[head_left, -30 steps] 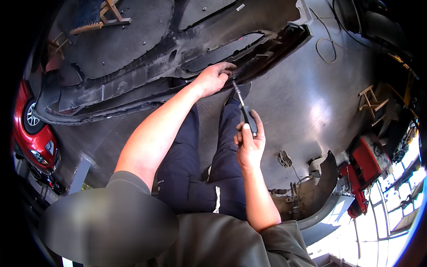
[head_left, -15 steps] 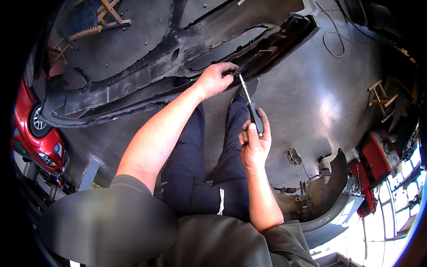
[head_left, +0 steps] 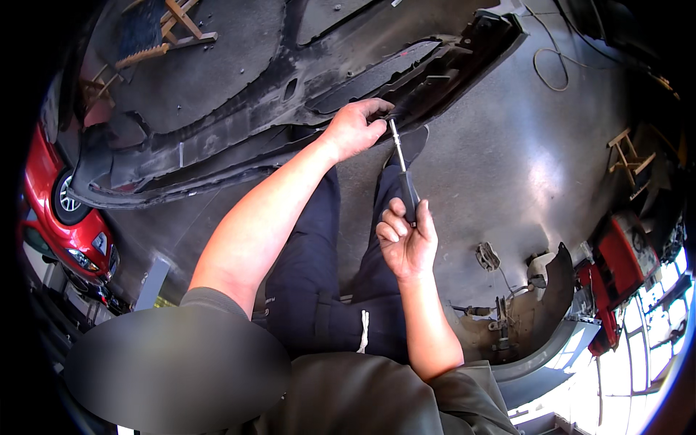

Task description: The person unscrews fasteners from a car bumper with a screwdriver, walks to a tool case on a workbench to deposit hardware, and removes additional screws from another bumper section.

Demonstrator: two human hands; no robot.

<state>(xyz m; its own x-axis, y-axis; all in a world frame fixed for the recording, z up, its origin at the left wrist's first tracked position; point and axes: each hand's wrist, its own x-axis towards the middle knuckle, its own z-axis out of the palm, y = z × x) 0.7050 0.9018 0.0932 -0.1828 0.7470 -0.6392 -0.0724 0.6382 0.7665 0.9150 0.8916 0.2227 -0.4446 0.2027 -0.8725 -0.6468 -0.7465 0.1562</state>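
Observation:
A large black car bumper cover [head_left: 232,119] lies across the upper part of the view, its inner side showing. My left hand [head_left: 355,129] is at its near edge, fingers curled over the rim and the thumb toward me; the fingertips are partly hidden. In my right hand [head_left: 407,239] is a nut driver [head_left: 406,183] with a black handle and a silver shaft. Its tip meets the bumper's edge right beside my left fingers. The right fingers are wrapped around the handle's lower end. Whatever fastener is at the tip cannot be made out.
My legs [head_left: 301,246] stretch out under the bumper's near edge. At lower right lies a curved car body part [head_left: 544,304] with fittings. A red car [head_left: 61,188] stands at far left, wooden trestles [head_left: 177,32] at upper left, and a cable [head_left: 551,69] at upper right.
My right hand has shifted slightly down and left, and its fingers have rolled around the handle. The nut driver's tip stays by my left hand, which has barely moved.

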